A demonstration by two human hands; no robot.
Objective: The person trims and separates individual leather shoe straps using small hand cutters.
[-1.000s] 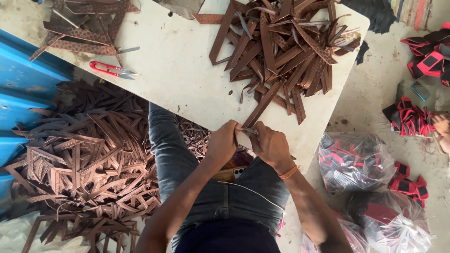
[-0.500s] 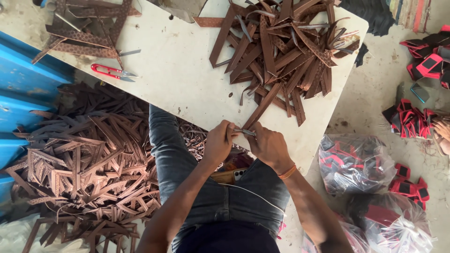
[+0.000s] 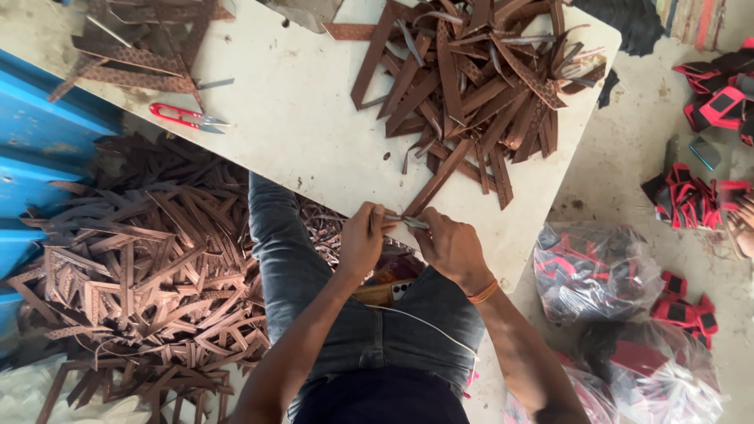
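My left hand (image 3: 363,239) and my right hand (image 3: 449,245) meet at the near edge of a white table (image 3: 298,118), just above my lap. Both pinch one long brown strip (image 3: 437,182) that runs up and right toward a heap of brown strips (image 3: 479,78) on the table. A thin grey backing piece (image 3: 404,221) is stretched between my fingertips. My right wrist wears an orange band. I sit in blue jeans (image 3: 314,290) with my left knee under the table edge.
Red-handled snips (image 3: 184,118) lie on the table's left part, near more strips (image 3: 141,39). A large pile of brown strips (image 3: 133,275) covers the floor on my left, beside blue panels (image 3: 39,149). Clear bags (image 3: 593,267) and red-and-black pieces (image 3: 691,196) lie on the floor at right.
My hands stay at the table edge on the same strip. The thin grey piece between my fingertips now shows a little longer than before.
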